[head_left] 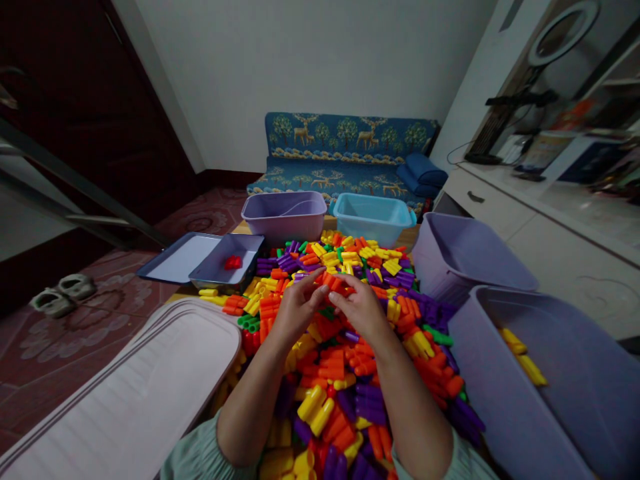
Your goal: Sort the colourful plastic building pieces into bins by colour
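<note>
My left hand (299,303) and my right hand (364,308) meet over a large heap of plastic building pieces (333,363). Between the fingertips of both hands is an orange bullet-shaped building piece (333,283), partly covered by the fingers. The fingers of each hand are curled in against it. Around and below the hands lie loose orange, yellow, purple and green pieces, many made of rounded tubes joined side by side. My forearms hide part of the heap.
Beyond the heap stand a purple bin (283,212) and a light blue bin (373,213). Two more purple bins (465,250) are on the right, the nearer holding yellow pieces (530,367). An open metal box (220,283) with red pieces and stacked pale lids (150,373) lie left.
</note>
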`<state>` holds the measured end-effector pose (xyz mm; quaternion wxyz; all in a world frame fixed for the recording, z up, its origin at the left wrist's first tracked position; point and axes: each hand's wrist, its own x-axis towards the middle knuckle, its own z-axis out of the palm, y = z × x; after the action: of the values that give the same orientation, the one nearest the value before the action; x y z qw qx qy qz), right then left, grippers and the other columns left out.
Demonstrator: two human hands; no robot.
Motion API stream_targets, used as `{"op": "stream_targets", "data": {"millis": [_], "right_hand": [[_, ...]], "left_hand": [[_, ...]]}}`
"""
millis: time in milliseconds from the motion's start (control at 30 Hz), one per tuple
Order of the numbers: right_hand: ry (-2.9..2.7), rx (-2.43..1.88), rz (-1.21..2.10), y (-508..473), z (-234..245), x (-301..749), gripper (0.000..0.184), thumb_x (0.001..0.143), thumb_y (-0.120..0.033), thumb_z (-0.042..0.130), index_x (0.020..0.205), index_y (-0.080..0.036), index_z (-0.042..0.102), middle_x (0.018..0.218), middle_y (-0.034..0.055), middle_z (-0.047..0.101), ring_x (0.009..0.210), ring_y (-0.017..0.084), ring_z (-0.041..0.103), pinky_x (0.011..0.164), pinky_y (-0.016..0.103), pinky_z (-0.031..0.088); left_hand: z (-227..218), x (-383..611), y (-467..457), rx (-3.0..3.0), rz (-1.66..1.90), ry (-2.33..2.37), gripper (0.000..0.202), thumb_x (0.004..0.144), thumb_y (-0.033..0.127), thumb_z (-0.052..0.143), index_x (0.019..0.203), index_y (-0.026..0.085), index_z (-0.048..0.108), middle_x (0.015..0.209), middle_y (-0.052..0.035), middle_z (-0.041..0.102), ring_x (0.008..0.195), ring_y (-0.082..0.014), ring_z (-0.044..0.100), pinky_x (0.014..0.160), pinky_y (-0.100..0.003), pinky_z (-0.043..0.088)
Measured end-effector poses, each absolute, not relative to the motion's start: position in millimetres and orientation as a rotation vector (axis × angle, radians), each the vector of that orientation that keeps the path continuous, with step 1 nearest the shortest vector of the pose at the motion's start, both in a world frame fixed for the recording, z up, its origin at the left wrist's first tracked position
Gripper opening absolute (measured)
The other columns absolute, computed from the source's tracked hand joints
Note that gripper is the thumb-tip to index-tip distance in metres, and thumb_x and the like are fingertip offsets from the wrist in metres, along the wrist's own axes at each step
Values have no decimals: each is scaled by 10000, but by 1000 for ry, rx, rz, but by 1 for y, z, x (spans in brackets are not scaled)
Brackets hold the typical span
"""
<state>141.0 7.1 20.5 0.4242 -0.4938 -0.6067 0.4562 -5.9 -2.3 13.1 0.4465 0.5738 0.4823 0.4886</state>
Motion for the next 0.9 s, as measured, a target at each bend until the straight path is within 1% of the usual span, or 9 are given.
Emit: {"op": "stream_targets", "data": {"millis": [133,267,367,467,533,600,700,833,900], "right_hand": [[-1477,-1319,1018,13,16,148,354,742,-361,605,1067,-221,625,863,17,704,525,142,602,477,256,484],[-1548,-1492,680,19,13,162,274,737,-356,603,974,-227,652,895,27,709,675,174,645,582,263,494],[-1611,-1606,547,21,15,171,231,746,-334,589,936,-220,655,889,30,709,751,190,650,657,279,485],[-1674,-1678,511,21,17,173,201,764,-319,580,911,-204,654,878,49,710,798,217,656,706,309,477],[-1698,-1705,512,21,18,173,197,776,-315,578,914,-196,654,893,62,712,831,231,663,727,323,479],[-1699,-1702,530,21,17,173,205,786,-306,576,940,-194,653,931,70,717,873,233,668,755,325,487],[-1693,-1689,535,22,16,173,219,795,-292,578,976,-193,652,990,76,719,925,225,668,807,325,493],[-1731,-1692,497,21,17,173,188,787,-285,586,941,-206,660,1000,64,718,939,221,666,846,331,489],[-1746,-1693,480,21,17,172,180,778,-285,595,928,-212,662,998,57,719,941,220,665,847,329,488]], "left_hand": [[13,-16,1,1698,1262,1367,400,892,379,545,1226,180,639,1123,-101,702,1015,-239,664,848,-346,538],[9,-32,6,1992,1287,1705,316,873,275,556,1155,192,671,1134,-111,688,1059,-257,634,932,-402,495],[3,-38,9,2123,1188,1759,364,849,202,554,1203,190,636,1185,-116,662,1110,-268,604,977,-433,472],[-4,-36,10,2251,1051,1738,460,821,137,547,1276,195,586,1315,-124,585,1192,-281,550,1013,-460,448],[-7,-34,8,2312,934,1772,479,806,128,559,1277,208,591,1367,-131,537,1199,-299,534,1004,-476,448],[-8,-33,7,2341,845,1815,470,789,140,589,1250,224,619,1340,-133,545,1163,-308,543,978,-473,458],[-7,-34,8,2346,828,1825,421,778,157,612,1190,227,660,1197,-124,611,1068,-282,576,928,-432,475],[-4,-35,9,2287,923,1771,278,814,150,560,1035,193,723,968,-101,684,920,-235,623,835,-357,494],[-1,-34,9,2202,1018,1738,248,834,164,541,998,191,726,929,-92,708,889,-226,647,808,-337,500]]}}
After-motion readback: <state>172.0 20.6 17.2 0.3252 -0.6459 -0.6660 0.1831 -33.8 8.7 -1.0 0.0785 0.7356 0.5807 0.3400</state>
